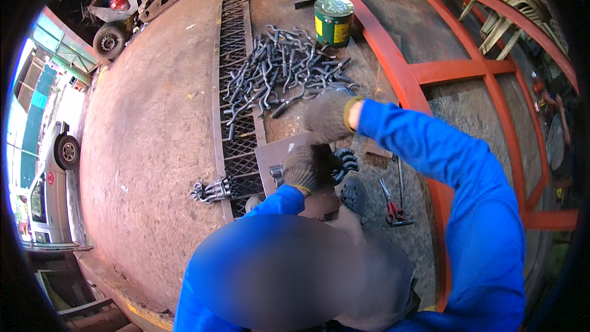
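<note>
My left hand [301, 167], in a grey-brown knit glove, is curled over a flat metal plate [268, 155]. A short round metal piece [277, 176] shows beside its wrist. Just above it, my right hand [327, 117], gloved the same way, bends down with its fingers closed. What either hand grips is hidden by the gloves. To the right of my left hand sits a cluster of dark bent metal rods [346, 165]. Beyond both hands lies a loose heap of wavy bent rods [283, 71].
A bundle of rods [212, 191] lies on the floor grating [238, 166] to the left. Red-handled cutters [394, 211] lie at the right. A green-and-yellow can [334, 23] stands beyond the heap. An orange-red metal frame [448, 72] borders the right side.
</note>
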Tool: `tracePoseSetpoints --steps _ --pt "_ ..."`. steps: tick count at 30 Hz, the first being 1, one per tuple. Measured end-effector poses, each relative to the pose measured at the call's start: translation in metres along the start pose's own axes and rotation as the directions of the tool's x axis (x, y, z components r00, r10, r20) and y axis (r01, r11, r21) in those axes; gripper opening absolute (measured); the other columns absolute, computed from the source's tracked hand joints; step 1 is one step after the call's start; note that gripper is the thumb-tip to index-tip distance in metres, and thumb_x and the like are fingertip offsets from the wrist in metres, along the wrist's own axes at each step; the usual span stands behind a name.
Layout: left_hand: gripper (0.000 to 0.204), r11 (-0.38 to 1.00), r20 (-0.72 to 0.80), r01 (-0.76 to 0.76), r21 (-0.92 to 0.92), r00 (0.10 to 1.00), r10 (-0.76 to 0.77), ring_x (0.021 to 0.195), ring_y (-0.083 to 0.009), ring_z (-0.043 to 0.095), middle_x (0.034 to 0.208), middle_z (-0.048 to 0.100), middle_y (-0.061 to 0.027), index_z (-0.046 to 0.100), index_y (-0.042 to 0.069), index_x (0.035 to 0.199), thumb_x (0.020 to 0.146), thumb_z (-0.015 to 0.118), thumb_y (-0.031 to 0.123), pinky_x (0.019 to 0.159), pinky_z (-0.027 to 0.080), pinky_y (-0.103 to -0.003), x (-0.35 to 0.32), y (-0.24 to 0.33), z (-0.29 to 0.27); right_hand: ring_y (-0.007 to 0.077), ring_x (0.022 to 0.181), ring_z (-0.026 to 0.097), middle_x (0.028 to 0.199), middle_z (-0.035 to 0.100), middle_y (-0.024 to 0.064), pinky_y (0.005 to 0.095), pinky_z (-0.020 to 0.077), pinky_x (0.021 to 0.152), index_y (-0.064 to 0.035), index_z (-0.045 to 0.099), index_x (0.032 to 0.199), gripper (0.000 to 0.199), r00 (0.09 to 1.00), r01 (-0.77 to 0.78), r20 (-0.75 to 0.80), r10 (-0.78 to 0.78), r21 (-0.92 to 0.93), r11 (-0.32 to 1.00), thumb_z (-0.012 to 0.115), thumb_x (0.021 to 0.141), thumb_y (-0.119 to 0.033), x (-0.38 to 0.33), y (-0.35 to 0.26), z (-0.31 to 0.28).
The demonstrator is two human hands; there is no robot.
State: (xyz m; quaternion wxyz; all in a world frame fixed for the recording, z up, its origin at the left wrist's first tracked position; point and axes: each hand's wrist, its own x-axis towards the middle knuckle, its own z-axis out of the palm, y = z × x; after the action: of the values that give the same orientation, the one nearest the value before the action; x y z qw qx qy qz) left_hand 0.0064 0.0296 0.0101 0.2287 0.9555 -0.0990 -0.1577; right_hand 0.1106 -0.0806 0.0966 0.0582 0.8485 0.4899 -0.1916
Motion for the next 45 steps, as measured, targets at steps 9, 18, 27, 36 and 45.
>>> tracePoseSetpoints --steps 9,18,27,36,45 --pt "0.046 0.991 -0.140 -0.049 -0.128 0.990 0.031 0.095 -0.0388 0.066 0.104 0.069 -0.0192 0.067 0.014 0.118 0.084 0.065 0.045 0.081 0.052 -0.048 0.002 -0.015 0.011 0.0360 0.077 0.070 0.081 0.071 0.0169 0.0475 0.0545 0.073 -0.0102 0.075 0.082 0.038 0.998 -0.062 -0.009 0.066 0.226 0.972 0.054 0.089 -0.041 -0.104 -0.040 0.029" --pt "0.043 0.980 0.012 -0.184 -0.071 0.983 0.185 0.093 -0.0390 0.067 0.100 0.070 -0.0198 0.070 0.014 0.115 0.087 0.056 0.043 0.084 0.051 -0.049 0.008 -0.024 0.014 0.0371 0.075 0.065 0.076 0.066 0.0202 0.0484 0.0480 0.069 -0.0038 0.069 0.082 0.056 0.980 -0.135 -0.047 0.191 0.546 0.827 0.043 0.098 -0.051 -0.137 -0.056 0.094" --pt "0.039 0.895 -0.062 -0.438 -0.084 0.899 0.434 0.088 -0.0394 0.066 0.096 0.070 -0.0184 0.069 0.008 0.103 0.089 0.058 0.043 0.080 0.050 -0.048 0.006 -0.030 0.007 0.0377 0.080 0.066 0.082 0.067 0.0214 0.0453 0.0492 0.073 -0.0059 0.072 0.085 0.060 0.921 -0.243 0.034 0.388 0.829 0.504 0.044 0.097 -0.058 -0.145 -0.085 0.135" --pt "0.046 0.959 0.219 0.001 -0.283 0.974 0.064 0.083 -0.0368 0.068 0.087 0.071 -0.0216 0.076 0.005 0.088 0.086 0.060 0.049 0.078 0.050 -0.043 0.034 -0.011 0.003 0.0352 0.073 0.067 0.079 0.068 0.0197 0.0423 0.0498 0.068 -0.0097 0.072 0.083 0.054 0.850 -0.142 -0.161 0.502 0.847 0.512 0.050 0.095 -0.058 -0.129 -0.117 0.177" --pt "0.034 0.967 -0.199 -0.109 -0.230 0.978 0.063 0.096 -0.0424 0.063 0.101 0.066 -0.0249 0.071 0.000 0.095 0.089 0.059 0.031 0.084 0.049 -0.049 0.020 -0.006 0.014 0.0392 0.086 0.067 0.092 0.069 0.0212 0.0460 0.0508 0.077 -0.0065 0.071 0.092 0.040 0.793 -0.150 -0.089 0.603 0.931 0.334 0.056 0.093 -0.044 -0.133 -0.125 0.209"
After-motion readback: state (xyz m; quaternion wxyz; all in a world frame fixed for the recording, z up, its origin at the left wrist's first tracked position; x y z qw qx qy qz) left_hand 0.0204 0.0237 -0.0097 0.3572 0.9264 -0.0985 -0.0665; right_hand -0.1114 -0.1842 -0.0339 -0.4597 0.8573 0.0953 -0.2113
